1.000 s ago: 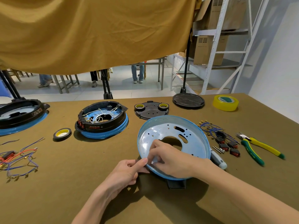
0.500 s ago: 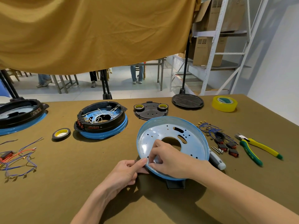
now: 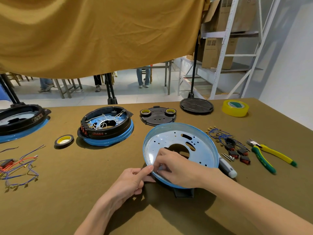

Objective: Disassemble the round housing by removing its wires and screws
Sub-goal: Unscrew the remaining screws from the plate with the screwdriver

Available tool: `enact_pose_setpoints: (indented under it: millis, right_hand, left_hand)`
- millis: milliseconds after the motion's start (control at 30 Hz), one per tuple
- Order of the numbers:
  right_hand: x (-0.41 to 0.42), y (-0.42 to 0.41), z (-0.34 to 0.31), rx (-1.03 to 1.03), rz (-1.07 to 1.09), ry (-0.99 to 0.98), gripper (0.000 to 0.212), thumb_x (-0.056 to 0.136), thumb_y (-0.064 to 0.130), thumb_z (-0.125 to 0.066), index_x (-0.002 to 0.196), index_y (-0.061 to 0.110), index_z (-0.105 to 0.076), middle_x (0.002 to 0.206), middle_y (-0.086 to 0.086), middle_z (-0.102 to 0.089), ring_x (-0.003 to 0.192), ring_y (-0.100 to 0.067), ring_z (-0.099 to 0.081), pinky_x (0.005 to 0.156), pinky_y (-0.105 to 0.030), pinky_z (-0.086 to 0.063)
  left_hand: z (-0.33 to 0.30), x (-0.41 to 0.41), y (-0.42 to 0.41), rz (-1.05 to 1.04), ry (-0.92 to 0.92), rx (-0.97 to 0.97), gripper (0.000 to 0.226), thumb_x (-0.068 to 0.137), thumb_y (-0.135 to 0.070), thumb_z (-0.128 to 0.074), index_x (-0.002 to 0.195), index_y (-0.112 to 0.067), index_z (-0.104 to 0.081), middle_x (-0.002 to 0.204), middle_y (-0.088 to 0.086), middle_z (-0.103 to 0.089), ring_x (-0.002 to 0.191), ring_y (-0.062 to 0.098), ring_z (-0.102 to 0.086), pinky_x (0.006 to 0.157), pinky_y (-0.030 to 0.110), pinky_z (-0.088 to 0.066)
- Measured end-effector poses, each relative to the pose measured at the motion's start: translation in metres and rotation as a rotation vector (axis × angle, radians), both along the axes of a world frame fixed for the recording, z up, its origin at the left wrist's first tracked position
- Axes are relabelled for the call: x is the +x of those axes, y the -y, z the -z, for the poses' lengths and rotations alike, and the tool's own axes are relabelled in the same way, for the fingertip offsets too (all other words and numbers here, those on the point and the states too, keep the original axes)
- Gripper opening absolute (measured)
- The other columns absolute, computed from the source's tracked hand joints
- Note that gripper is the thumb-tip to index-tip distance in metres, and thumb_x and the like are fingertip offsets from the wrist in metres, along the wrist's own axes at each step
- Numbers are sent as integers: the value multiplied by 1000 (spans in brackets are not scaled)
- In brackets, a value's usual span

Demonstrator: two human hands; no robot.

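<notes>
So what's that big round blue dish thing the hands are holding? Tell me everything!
The blue round plate looks like thin metal with a raised rim, a big middle hole, some slots and many small holes. It tilts up off the table, over a black part. The right hand reaches inside its near edge; the left hand touches the rim outside.

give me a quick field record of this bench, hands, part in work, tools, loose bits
part in work: blue metal pan, tilted, empty of wires
left hand: thumb at the pan's near rim
right hand: inside the pan at the near edge, fingers pinched; what they hold is hidden
tools: pliers, screwdriver right of the pan
loose bits: blue wires with red switches
waiting: wired housing
</notes>
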State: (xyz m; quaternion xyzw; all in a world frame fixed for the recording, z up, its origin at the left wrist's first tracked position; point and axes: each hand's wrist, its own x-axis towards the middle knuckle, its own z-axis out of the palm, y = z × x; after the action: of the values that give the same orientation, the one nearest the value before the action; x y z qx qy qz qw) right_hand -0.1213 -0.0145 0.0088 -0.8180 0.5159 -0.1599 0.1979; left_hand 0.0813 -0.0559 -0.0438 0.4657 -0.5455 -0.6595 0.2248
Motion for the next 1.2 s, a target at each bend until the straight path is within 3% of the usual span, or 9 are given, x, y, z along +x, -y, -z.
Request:
enact_pose_setpoints:
  millis: [100, 333, 400, 500, 600, 733, 1033, 1133, 1200]
  right_hand:
    - [-2, 0, 0, -28, 45, -16, 12, 97, 31, -66, 108, 30, -63, 100, 18, -42, 84, -2, -51, 66, -15, -43]
    - [0, 4, 1, -16, 13, -68, 10, 100, 30, -60, 108, 25, -64, 99, 20, -39, 89, 3, -48, 67, -13, -39]
    - [-3, 2, 0, -8, 3, -25, 14, 98, 31, -64, 112, 28, -65, 99, 22, -41, 88, 10, -46, 67, -11, -42]
    - [-7, -2, -2, -39, 0, 45, 19, 94, 32, -70, 112, 27, -72, 98, 20, -46, 85, 3, -49, 69, -13, -44]
    - [-9, -4, -2, -94, 16, 114, 19, 91, 34, -73, 108, 28, -79, 97, 15, -54, 81, -6, -52, 67, -18, -45]
    - [-6, -6, -2, -125, 22, 164, 14, 90, 28, -76, 102, 25, -82, 94, 13, -57, 78, -6, -53, 67, -18, -44]
    - [-1, -10, -4, -197, -26, -8, 16, 103, 28, -55, 114, 22, -66, 111, 16, -50, 86, -1, -49, 74, -8, -38]
    - [-5, -9, -3, -205, 32, 105, 13, 103, 23, -56, 113, 21, -64, 105, 16, -56, 90, -2, -54, 77, -14, -45]
    - [-8, -9, -1, -200, 123, 317, 12, 102, 15, -58, 109, 17, -67, 97, 11, -67, 86, -7, -63, 75, -23, -54]
  left_hand:
    - [-1, -1, -1, 0, 6, 25, 81, 60, -75, -71, 110, -12, -79, 82, 18, -70, 48, 6, -41, 49, 18, -40]
    - [-5, -2, -3, 18, 20, 42, 71, 72, -69, -65, 115, -13, -76, 108, 26, -76, 49, 6, -39, 50, 18, -40]
    - [-7, -2, -3, 38, 19, 59, 71, 75, -69, -63, 120, -14, -72, 106, 14, -80, 50, 5, -38, 51, 17, -40]
    - [-7, -1, -3, 62, 55, 34, 75, 75, -73, -61, 126, -19, -67, 109, 4, -81, 52, 5, -43, 58, 20, -46]
    - [-7, 1, -4, 65, 34, -9, 82, 69, -77, -64, 129, -22, -63, 109, 5, -80, 54, 6, -44, 60, 23, -50]
    - [-8, 1, -6, 58, -53, -18, 81, 67, -74, -68, 127, -20, -63, 108, 8, -80, 52, 6, -40, 57, 21, -50]
    - [-3, -2, -6, -17, -46, -23, 83, 64, -79, -67, 123, -20, -68, 102, 15, -79, 54, 7, -42, 59, 23, -50]
    - [2, -2, -2, -22, -47, -5, 82, 66, -77, -68, 123, -19, -69, 102, 12, -80, 54, 7, -43, 59, 24, -50]
    - [5, -3, 0, -29, -50, -4, 81, 66, -75, -69, 124, -19, -68, 103, 12, -80, 55, 7, -47, 59, 24, -52]
